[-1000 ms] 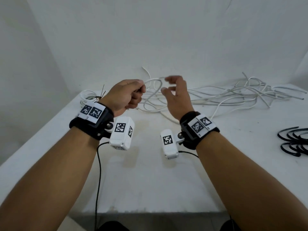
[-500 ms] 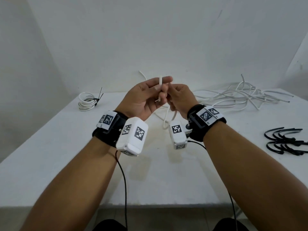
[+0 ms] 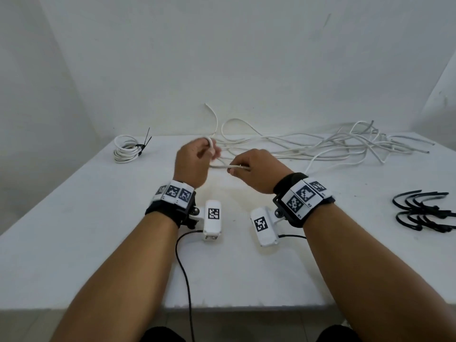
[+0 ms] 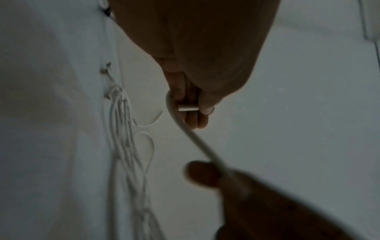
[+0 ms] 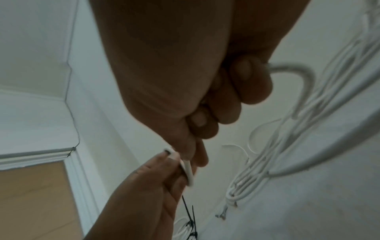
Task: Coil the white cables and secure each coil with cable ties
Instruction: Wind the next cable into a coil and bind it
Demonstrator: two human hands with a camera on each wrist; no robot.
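One white cable (image 3: 221,166) stretches level between my two hands above the table. My left hand (image 3: 211,154) grips its end, which bends in a small loop over the fingers (image 4: 191,113). My right hand (image 3: 235,169) pinches the same cable a short way along, with the fingers (image 5: 244,84) curled round it; the cable (image 5: 296,68) leaves that fist toward the pile. The loose white cables (image 3: 320,149) lie tangled along the back of the table. A finished coil (image 3: 124,150) bound with a black tie lies at the back left.
Several black cable ties (image 3: 424,213) lie at the table's right edge. The white table (image 3: 111,230) meets a white wall behind the cables. Black camera leads hang off the front edge from both wrists.
My hands have dropped from a raised, touching position and moved apart. The cable end that stood upright between them now runs level from one hand to the other.
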